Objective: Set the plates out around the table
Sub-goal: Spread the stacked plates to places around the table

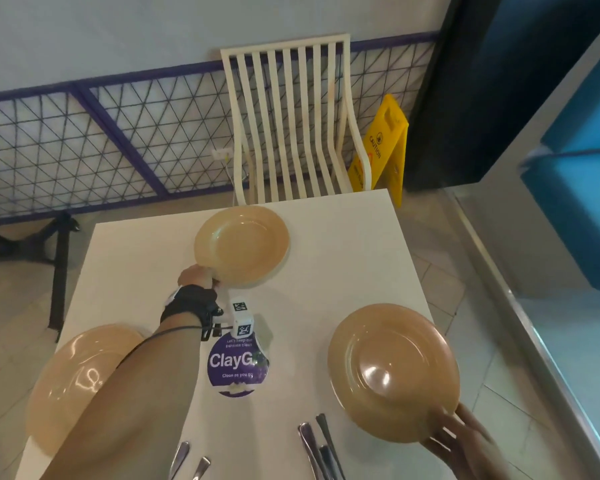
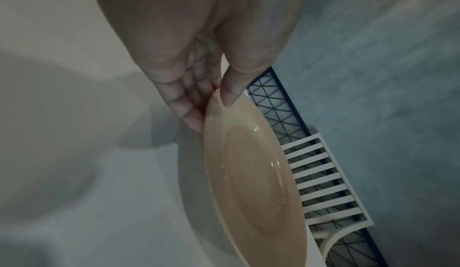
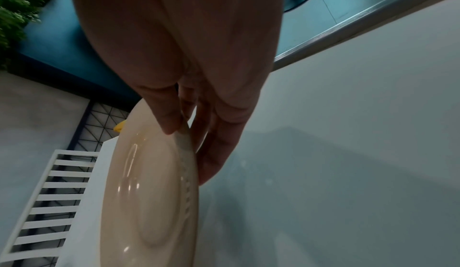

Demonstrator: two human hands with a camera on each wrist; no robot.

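Observation:
Three tan plates are over a white square table [image 1: 343,244]. My left hand [image 1: 196,276] pinches the near rim of the far plate [image 1: 241,245], thumb on top and fingers beneath, as the left wrist view shows on the plate [image 2: 254,182]; the plate is slightly tilted at the table's far edge. My right hand [image 1: 454,433] grips the near rim of the right plate [image 1: 392,372], seen close in the right wrist view [image 3: 149,192], thumb on top. A third plate [image 1: 77,379] lies at the left edge, partly hidden by my left forearm.
A round purple sticker [image 1: 238,363] marks the table's middle. Several pieces of cutlery [image 1: 317,445] lie at the near edge. A cream slatted chair [image 1: 291,126] stands beyond the far edge, with a yellow caution sign [image 1: 383,150] beside it and a mesh fence [image 1: 84,143] behind.

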